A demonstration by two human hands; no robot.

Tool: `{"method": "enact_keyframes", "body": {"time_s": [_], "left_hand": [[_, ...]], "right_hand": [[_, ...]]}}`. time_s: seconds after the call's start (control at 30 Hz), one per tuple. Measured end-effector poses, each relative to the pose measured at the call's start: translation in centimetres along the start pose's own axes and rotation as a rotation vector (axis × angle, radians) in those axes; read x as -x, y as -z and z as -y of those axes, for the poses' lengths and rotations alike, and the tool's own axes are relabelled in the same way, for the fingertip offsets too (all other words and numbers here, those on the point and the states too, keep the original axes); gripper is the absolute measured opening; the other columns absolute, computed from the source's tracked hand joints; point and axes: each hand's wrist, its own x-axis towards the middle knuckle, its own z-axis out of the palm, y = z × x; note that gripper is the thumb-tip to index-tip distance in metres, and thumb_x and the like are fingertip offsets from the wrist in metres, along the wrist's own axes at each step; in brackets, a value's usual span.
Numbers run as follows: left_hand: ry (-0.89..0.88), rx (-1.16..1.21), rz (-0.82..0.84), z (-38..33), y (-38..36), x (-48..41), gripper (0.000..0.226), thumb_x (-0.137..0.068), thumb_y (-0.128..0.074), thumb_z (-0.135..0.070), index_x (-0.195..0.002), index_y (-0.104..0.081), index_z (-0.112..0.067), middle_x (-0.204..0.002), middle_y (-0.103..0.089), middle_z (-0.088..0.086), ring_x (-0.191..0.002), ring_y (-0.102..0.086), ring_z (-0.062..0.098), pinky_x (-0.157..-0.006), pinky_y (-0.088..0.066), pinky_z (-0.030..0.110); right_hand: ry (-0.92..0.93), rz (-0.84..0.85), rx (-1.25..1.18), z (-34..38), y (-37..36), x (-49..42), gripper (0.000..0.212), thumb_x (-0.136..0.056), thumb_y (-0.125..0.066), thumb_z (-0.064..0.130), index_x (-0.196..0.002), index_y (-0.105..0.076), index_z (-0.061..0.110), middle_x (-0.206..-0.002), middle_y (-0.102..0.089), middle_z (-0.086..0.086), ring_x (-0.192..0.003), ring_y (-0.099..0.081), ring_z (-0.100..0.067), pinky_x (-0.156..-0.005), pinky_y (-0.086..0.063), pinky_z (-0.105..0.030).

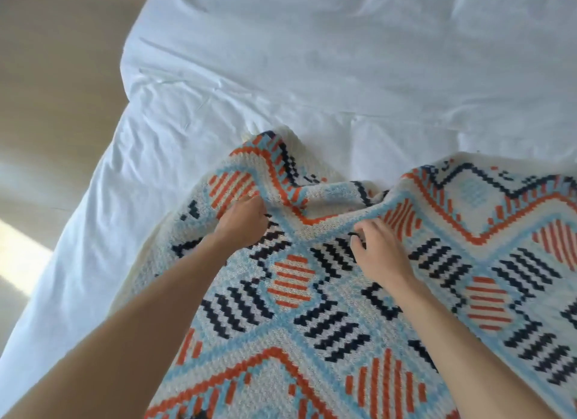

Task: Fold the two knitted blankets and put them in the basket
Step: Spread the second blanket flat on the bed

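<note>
Evidently an early stage of folding. One knitted blanket (312,309), patterned in orange, pale blue and navy on cream, lies spread over the near part of a bed covered by a white sheet (312,91), its far edge rumpled into a raised ridge. Left hand (242,220) and right hand (379,250), set apart from each other, each have fingers curled into that ridge, gripping the fabric; the stretch between them sags in a shallow trough.

Judged step: gathering the far edge for the first fold of this blanket. The next move probably calls for both grips to rise together and carry the edge evenly, so that the knit (soft and likely to droop between the hands) lands flat with edges matched.

Surroundings: creased sheet beyond the blanket; beige floor (56,75) at left, with a patch of sunlight (18,256). Neither the second blanket nor the basket is in view. Possible hindrance: the blanket's right portion runs out of frame, so its full spread cannot be judged.
</note>
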Motion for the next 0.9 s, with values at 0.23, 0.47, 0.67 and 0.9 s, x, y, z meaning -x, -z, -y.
{"method": "enact_keyframes", "body": {"time_s": [0.23,0.47,0.67,0.9], "left_hand": [[0.085,0.032,-0.218,3.9,2.9,-5.1,0.033,-0.089,-0.046,-0.011,-0.122,-0.047,-0.011,-0.120,-0.048,0.012,-0.108,-0.047,0.025,-0.092,-0.046,0.040],[0.255,0.012,-0.098,7.1,3.0,-8.9,0.052,-0.088,-0.047,-0.020,-0.137,-0.027,-0.014,-0.125,-0.046,0.015,-0.114,-0.044,0.031,-0.097,-0.037,0.051],[-0.136,-0.331,-0.214,6.1,-2.9,-5.2,0.058,-0.087,-0.062,-0.035,-0.132,-0.029,-0.018,-0.116,-0.048,0.012,-0.101,-0.048,0.024,-0.089,-0.043,0.039],[-0.123,-0.152,-0.187,6.4,-4.8,-1.6,0.029,-0.084,-0.038,-0.033,-0.107,-0.037,-0.015,-0.100,-0.047,0.005,-0.084,-0.045,0.018,-0.068,-0.041,0.030]], "right_hand": [[0.109,-0.036,0.038,6.1,-0.6,-8.4,0.031,-0.094,-0.045,0.021,-0.123,-0.053,0.013,-0.122,-0.056,-0.006,-0.113,-0.051,-0.021,-0.095,-0.043,-0.035],[0.321,-0.013,0.096,12.1,-2.9,-16.5,0.055,-0.094,-0.042,0.027,-0.146,-0.023,0.020,-0.150,-0.027,-0.007,-0.136,-0.026,-0.025,-0.109,-0.028,-0.045],[0.469,0.041,0.287,14.5,-5.3,-19.1,0.049,-0.098,-0.034,0.019,-0.146,-0.025,0.022,-0.150,-0.030,-0.007,-0.135,-0.029,-0.028,-0.109,-0.025,-0.042],[0.203,0.318,0.151,11.5,-5.5,-15.1,0.084,-0.074,-0.057,-0.004,-0.136,-0.017,0.036,-0.117,-0.040,-0.014,-0.062,-0.050,-0.018,-0.044,-0.038,-0.024]]}}
